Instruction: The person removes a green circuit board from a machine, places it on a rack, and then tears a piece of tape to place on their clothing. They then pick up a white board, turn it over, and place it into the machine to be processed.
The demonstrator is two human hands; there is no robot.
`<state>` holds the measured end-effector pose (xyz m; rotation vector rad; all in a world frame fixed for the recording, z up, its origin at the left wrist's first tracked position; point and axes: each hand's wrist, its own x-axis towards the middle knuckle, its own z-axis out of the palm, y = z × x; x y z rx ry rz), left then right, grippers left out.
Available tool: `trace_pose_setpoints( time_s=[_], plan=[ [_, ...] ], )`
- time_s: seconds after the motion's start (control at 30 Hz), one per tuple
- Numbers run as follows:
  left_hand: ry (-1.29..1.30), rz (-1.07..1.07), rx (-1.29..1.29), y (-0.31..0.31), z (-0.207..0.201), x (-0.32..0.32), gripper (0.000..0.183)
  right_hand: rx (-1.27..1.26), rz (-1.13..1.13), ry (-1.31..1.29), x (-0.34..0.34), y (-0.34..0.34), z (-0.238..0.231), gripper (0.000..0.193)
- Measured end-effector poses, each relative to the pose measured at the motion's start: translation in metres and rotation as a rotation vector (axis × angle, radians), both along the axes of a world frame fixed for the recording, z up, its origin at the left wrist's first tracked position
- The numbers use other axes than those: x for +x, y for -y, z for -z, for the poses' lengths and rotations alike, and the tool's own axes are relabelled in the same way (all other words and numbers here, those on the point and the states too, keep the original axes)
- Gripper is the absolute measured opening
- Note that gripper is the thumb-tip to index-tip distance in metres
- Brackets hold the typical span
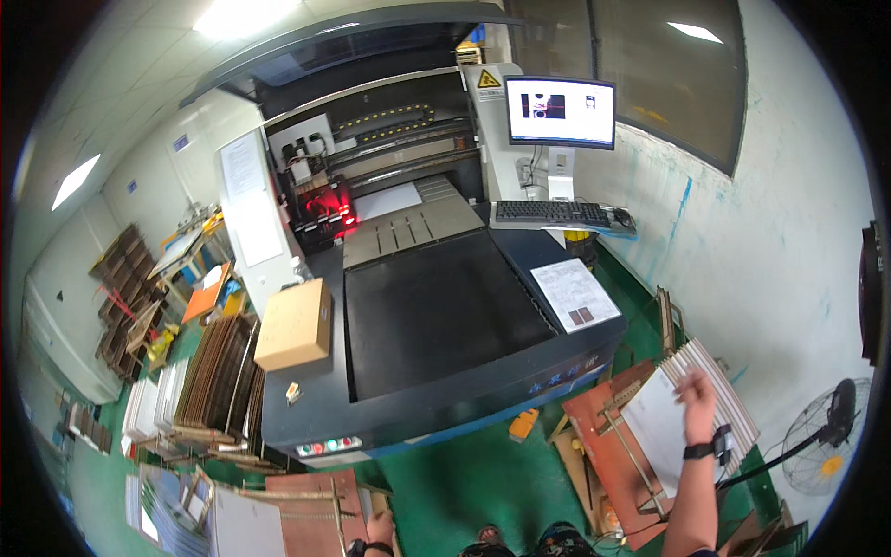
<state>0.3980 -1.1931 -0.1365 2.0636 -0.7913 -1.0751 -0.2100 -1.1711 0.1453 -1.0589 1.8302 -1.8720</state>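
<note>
At the lower right, my right hand (694,390) is over the upper part of a white panel (652,422), its fingers apart and slightly bent. This panel leans on a reddish-brown board with a metal frame (613,436), beside a stack of pale panels (710,371). Down at the lower edge, my left hand (379,529) is next to a reddish-brown board (311,501) in another rack. Its fingers look curled by a small pale edge; what they hold cannot be made out.
Ahead stands a large dark machine with a flat black bed (441,311) and glowing red lights (339,209). A cardboard box (293,325) sits on its left side. A monitor (561,112) and keyboard (548,213) are at right. A fan (826,436) stands by the wall.
</note>
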Motion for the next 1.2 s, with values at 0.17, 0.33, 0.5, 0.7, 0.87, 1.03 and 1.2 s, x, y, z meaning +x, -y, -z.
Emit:
trace_pose_setpoints(
  time_s=[0.17, 0.33, 0.5, 0.7, 0.87, 1.03, 1.2],
  plan=[
    [0.539, 0.107, -0.244, 0.14, -0.07, -0.065, 0.051, -0.428, 0.149, 0.12, -0.061, 0.052, -0.083, 0.032],
    [0.803, 0.179, -0.396, 0.195, -0.093, -0.104, 0.062, -0.858, 0.127, 0.238, -0.091, 0.124, -0.167, 0.036],
    [0.692, 0.24, -0.114, 0.209, -0.086, -0.14, 0.068, -0.855, 0.068, 0.038, -0.145, 0.216, -0.206, 0.031],
    [0.317, 0.246, 0.001, 0.208, -0.033, -0.139, 0.087, -0.385, 0.232, -0.606, -0.228, 0.358, -0.202, 0.02],
    [0.67, 0.406, 0.327, 0.218, -0.06, -0.164, 0.094, 0.043, 0.11, -0.786, -0.282, 0.457, -0.118, 0.031],
    [0.739, 0.476, 0.503, 0.241, -0.128, -0.212, 0.099, 0.148, 0.055, -0.837, -0.307, 0.507, -0.033, 0.026],
    [1.053, 0.704, 0.731, 0.258, -0.069, -0.191, 0.091, 0.309, 0.081, -0.867, -0.328, 0.54, 0.018, 0.031]
  ],
)
